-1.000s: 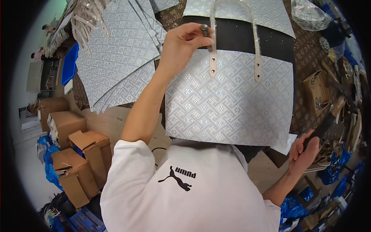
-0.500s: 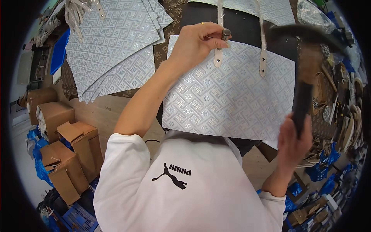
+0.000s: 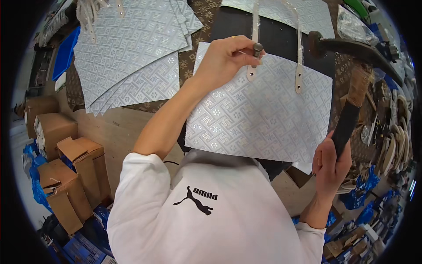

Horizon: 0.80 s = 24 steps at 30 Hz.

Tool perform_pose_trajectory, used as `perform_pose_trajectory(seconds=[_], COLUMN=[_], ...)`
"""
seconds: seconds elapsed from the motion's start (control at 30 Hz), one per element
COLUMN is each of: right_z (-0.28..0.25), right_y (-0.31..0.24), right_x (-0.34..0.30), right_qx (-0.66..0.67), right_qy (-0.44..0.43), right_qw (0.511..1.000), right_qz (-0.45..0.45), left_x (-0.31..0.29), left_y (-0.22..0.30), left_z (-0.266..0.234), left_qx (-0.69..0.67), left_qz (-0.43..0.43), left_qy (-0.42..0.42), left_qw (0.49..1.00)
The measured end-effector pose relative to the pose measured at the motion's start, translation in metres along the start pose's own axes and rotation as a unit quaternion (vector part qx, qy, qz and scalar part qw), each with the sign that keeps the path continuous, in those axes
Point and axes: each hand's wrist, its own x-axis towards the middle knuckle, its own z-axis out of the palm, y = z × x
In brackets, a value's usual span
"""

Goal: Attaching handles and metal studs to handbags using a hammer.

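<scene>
My left hand [image 3: 222, 59] pinches a short metal rivet setter [image 3: 257, 47] upright. It stands over the end of a pale strap [image 3: 251, 75], near a dark rivet; its exact contact is partly hidden by my fingers. In my right hand [image 3: 330, 165] is a hammer [image 3: 345, 125], gripped by its black handle, with the metal head to the right of the setter and apart from it. The strap's other end [image 3: 299, 81], with two dark rivets, lies to the right. Both ends rest on a silvery patterned sheet [image 3: 263, 116], which partly covers a black board [image 3: 274, 33].
A stack of similar patterned sheets [image 3: 132, 48] lies at the left, with more pale straps [image 3: 120, 9] on top. Clear plastic wrapping [image 3: 358, 22] is at the far right. Cardboard boxes [image 3: 85, 165] stand on the floor at left; bundled straps [image 3: 387, 149] crowd the right.
The hammer, smeared by motion before, now shows sharply, its head still raised to the right of the setter. My left hand keeps its pinch on the setter. The whole view has shifted slightly.
</scene>
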Motion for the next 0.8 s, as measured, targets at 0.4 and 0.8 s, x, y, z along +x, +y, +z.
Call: perform_pose_trajectory(seconds=[0.4,0.8], right_z=[-0.001,-0.023], right_y=[-0.012,0.003], right_x=[-0.014,-0.009], right_qx=[0.086,0.013], right_qy=[0.075,0.092], right_qw=[0.985,0.996], right_qz=[-0.127,0.001], left_x=[-0.013,0.011], left_y=[-0.005,-0.003], left_z=[0.002,0.037], left_qx=[0.066,-0.051], left_qz=[0.034,0.012], left_qy=[-0.034,-0.047], left_qw=[0.997,0.998])
